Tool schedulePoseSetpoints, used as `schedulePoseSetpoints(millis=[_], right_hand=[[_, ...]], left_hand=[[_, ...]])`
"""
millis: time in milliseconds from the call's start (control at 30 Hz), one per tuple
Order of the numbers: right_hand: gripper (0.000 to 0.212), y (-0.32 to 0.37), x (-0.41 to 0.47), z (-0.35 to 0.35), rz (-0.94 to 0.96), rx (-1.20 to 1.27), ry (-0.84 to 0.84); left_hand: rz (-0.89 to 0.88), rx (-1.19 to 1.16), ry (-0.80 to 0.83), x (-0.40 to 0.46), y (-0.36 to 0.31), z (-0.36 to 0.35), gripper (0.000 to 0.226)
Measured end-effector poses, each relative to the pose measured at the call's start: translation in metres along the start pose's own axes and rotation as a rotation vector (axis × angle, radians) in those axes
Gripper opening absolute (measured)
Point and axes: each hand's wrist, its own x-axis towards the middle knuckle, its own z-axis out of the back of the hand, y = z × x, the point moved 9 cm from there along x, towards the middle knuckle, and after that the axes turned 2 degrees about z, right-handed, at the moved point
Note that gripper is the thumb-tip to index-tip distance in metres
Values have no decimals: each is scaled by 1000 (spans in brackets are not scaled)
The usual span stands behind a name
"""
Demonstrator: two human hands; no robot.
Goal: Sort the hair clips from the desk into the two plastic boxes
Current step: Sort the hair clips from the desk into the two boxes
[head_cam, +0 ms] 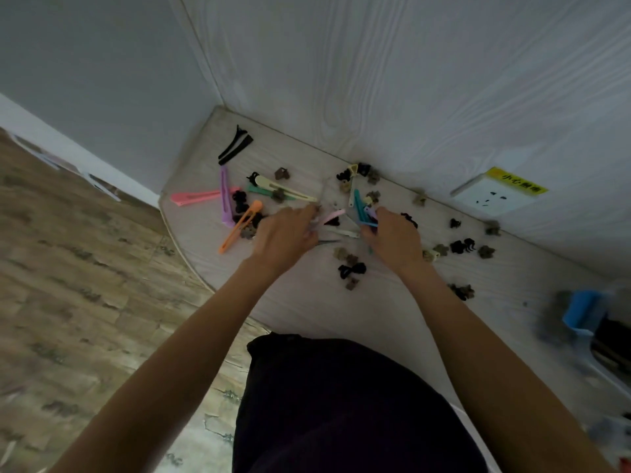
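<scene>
A clear plastic box (324, 196), faint and hard to outline, stands mid-desk with a pink clip (333, 216), a white clip (345, 232) and a small black claw inside. My left hand (286, 235) grips its left side and my right hand (394, 235) grips its right side, next to a teal clip (358, 206) and a purple one. Long clips lie to the left: pink (191, 198), purple (224, 196), orange (240, 227), cream (286, 189), black (235, 145). Small brown and black claw clips (351, 269) are scattered around. A second box cannot be made out.
The desk (307, 312) meets the wall at the back and ends in a rounded edge on the left above the floor. A wall socket (495, 196) with a yellow label sits at the back right. Blurred blue and dark items (580, 310) stand at the right.
</scene>
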Motion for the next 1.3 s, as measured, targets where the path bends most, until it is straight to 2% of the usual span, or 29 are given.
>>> schedulePoseSetpoints(millis=[233,400,500,600,667,733,933,1067,1133,1233,1300], right_hand=[[34,8,7,-2,-97,-179,-27],[26,8,8,-5,-87,-268,15],[31,9,2,3,-46,-175,-29],[27,10,-6,18,13,-5,-151],[24,6,-10,24,-25,32,-197],[26,1,-13,25,-75,64,-215],[32,-20,-27,17,-258,304,-211],[33,-34,-40,19,-405,591,-233],[37,-41,-50,17,-502,774,-191],[27,-49,-79,21,-551,1099,-174],[26,-68,-120,33,-581,1213,-235]], left_hand=[[-110,211,203,0,-8,-41,35],[-105,218,174,0,-8,-39,30],[-99,205,159,-3,-8,-35,30],[-125,223,159,-7,-9,-37,30],[-156,299,182,-10,-11,-38,30],[-158,332,130,-12,-12,-33,35],[1,137,181,-8,6,-35,37],[152,-247,227,-13,21,-33,30],[238,-434,209,-18,20,-25,24],[346,-680,182,-27,5,-20,26],[362,-806,208,-37,-27,-23,29]])
